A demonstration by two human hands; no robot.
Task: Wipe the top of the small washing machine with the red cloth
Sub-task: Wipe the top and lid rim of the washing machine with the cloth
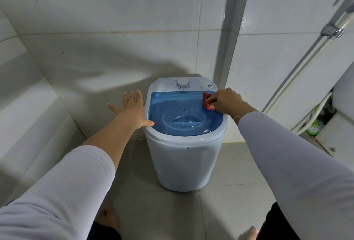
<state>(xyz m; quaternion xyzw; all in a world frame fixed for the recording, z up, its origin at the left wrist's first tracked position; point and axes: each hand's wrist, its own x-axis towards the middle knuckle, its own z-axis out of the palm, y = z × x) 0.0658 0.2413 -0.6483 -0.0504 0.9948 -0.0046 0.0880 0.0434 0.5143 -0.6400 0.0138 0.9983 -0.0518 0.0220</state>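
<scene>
At far right corner of blue lid (183, 105), small washing machine (183, 155): right hand (227, 102) fingers bunched around red cloth (207, 102), pressed down. Left hand (132, 109) fingers spread, thumb touching rim. Wiping under way; next, likely sweep leftward across lid.

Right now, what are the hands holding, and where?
Right hand grips the bunched red cloth by its near side, on the blue lid. Left hand holds nothing.

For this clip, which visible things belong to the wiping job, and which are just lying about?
Job:
red cloth, bunched in the right hand
blue lid of the washing machine
left hand, open

Lying about:
green brush
white pipe
</scene>
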